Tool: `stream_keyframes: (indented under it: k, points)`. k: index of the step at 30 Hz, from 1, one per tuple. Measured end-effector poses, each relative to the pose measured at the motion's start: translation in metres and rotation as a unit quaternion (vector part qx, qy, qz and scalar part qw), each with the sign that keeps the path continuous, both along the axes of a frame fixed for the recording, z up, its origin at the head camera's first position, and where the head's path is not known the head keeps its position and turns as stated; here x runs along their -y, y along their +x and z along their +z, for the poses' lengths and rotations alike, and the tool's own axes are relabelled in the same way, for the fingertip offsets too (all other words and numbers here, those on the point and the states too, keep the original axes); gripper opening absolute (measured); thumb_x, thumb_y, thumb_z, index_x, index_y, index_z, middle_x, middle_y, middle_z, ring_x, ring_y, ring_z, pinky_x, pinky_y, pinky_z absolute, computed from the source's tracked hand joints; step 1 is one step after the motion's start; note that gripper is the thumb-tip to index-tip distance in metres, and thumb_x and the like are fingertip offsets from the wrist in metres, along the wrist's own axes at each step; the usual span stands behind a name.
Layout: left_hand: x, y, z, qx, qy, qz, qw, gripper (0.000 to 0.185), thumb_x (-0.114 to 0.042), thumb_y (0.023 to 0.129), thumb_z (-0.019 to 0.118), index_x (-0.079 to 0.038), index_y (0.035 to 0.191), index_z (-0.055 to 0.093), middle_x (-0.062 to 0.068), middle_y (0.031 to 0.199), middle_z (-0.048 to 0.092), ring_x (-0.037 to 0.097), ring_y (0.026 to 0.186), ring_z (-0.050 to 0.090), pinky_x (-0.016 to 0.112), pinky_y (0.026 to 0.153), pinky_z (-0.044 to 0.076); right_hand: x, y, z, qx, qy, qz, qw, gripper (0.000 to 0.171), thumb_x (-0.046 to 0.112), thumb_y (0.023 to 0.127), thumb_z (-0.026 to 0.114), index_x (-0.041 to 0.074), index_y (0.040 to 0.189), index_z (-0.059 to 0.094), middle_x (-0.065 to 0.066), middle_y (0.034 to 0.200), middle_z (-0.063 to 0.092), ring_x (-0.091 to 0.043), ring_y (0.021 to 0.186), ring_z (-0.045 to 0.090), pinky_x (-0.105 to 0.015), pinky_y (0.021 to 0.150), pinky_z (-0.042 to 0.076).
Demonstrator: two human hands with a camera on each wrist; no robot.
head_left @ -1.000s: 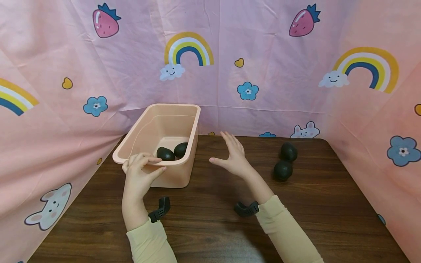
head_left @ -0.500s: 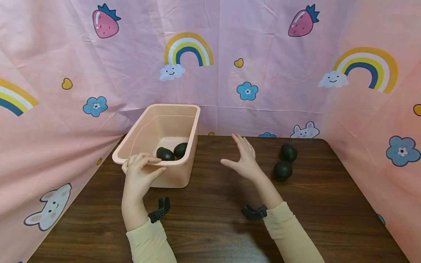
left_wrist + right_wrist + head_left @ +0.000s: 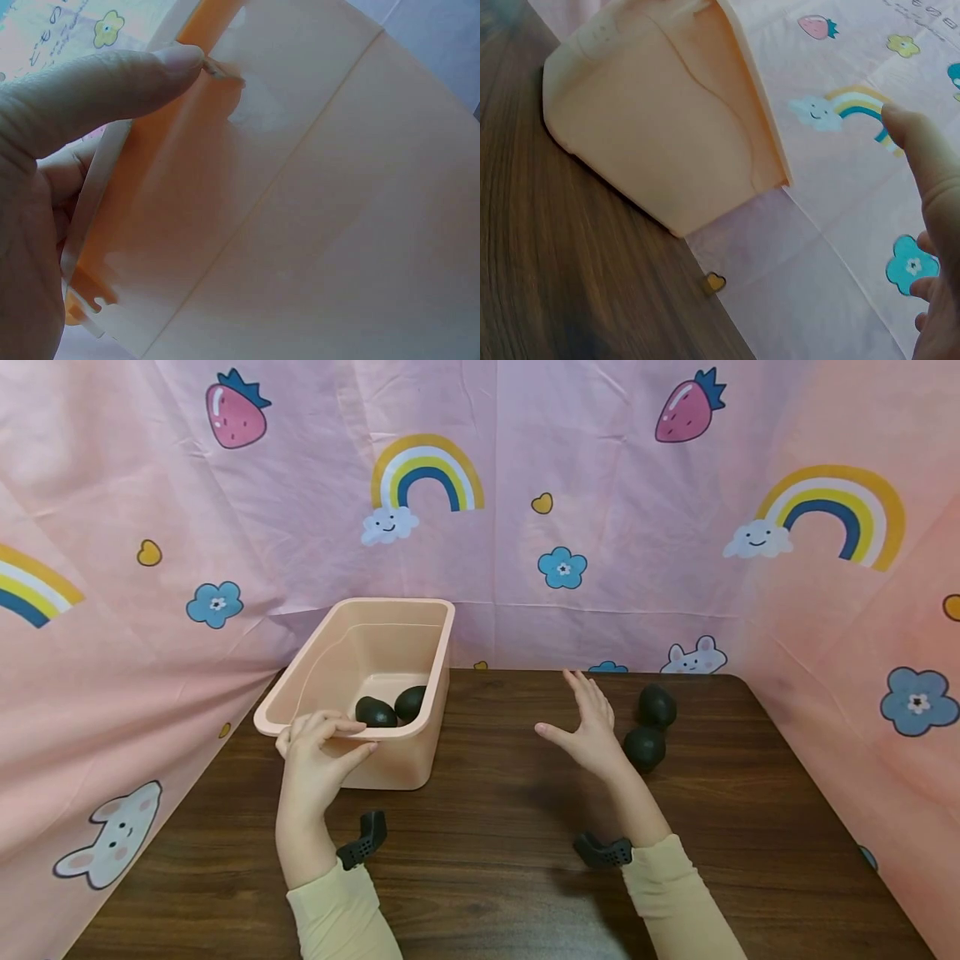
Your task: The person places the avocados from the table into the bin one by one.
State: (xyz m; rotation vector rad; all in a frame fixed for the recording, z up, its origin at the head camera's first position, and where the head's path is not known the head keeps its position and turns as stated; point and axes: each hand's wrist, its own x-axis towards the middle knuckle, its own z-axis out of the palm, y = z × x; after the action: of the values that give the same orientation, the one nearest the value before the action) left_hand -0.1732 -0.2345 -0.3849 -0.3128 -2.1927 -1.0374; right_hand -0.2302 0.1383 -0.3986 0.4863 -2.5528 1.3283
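Peach plastic is noted for the bin point(image 3: 401, 760), which is stood upright at the left of the dark wood table point(image 3: 487, 893). Its near rim is gripped by the left hand point(image 3: 311, 764): fingers are laid over the edge, the thumb is set against the outer wall, and the rim is clamped between them. Inside, a left dark piece point(image 3: 376, 712) and a right dark piece point(image 3: 410, 702) are seen side by side, the latter partly hidden by the right wall. The right hand point(image 3: 592, 739) is held above the table, thumb and fingers spread well apart, just left of a near dark piece point(image 3: 644, 749) and a far dark piece point(image 3: 657, 706). A printed cloth point(image 3: 450, 560) is hung behind. A black mount point(image 3: 363, 841) is worn at the left wrist.
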Motion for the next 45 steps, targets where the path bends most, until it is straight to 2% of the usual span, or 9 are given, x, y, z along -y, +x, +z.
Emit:
stream_keyframes:
  k: [13,22,28,45]
  points:
    - [0.0,-0.001,0.0,-0.003,0.002,-0.004,1.0,0.028,-0.004,0.064,0.088,-0.008,0.088,0.074,0.001,0.092,0.063,0.018,0.1,0.043,0.04,0.098,0.006,-0.041,0.004,-0.014,-0.008,-0.011,-0.054,0.998,0.091,0.042,0.084,0.071,0.019,0.154,0.017,-0.01,0.159,0.006,-0.032,0.143,-0.005,-0.062,0.104,-0.008]
    - [0.0,-0.001,-0.002,-0.01,0.004,-0.002,0.9999,0.029,-0.004,0.063,0.088,-0.006,0.088,0.073,0.002,0.092,0.063,0.017,0.099,0.043,0.04,0.099,0.006,-0.064,0.006,-0.024,0.002,-0.024,-0.091,0.996,0.093,0.041,0.084,0.072,0.016,0.154,0.015,-0.013,0.159,0.004,-0.036,0.142,-0.006,-0.065,0.103,-0.007]
    - [0.0,-0.001,-0.002,-0.006,0.004,-0.002,1.0,0.029,-0.003,0.064,0.088,-0.005,0.088,0.074,0.003,0.092,0.063,0.018,0.1,0.043,0.04,0.099,0.005,-0.075,0.008,-0.026,0.005,-0.028,-0.114,0.993,0.094,0.042,0.085,0.071,0.019,0.154,0.013,-0.012,0.159,0.002,-0.039,0.141,-0.007,-0.065,0.103,-0.007]
    - [0.0,-0.001,-0.002,-0.001,0.003,-0.002,1.0,0.029,-0.003,0.063,0.088,-0.006,0.089,0.074,0.002,0.093,0.063,0.017,0.101,0.043,0.04,0.1,0.004,-0.1,0.007,-0.047,0.026,-0.018,-0.161,0.986,0.093,0.042,0.085,0.07,0.011,0.154,0.015,-0.018,0.157,0.009,-0.039,0.141,0.001,-0.065,0.103,-0.005]
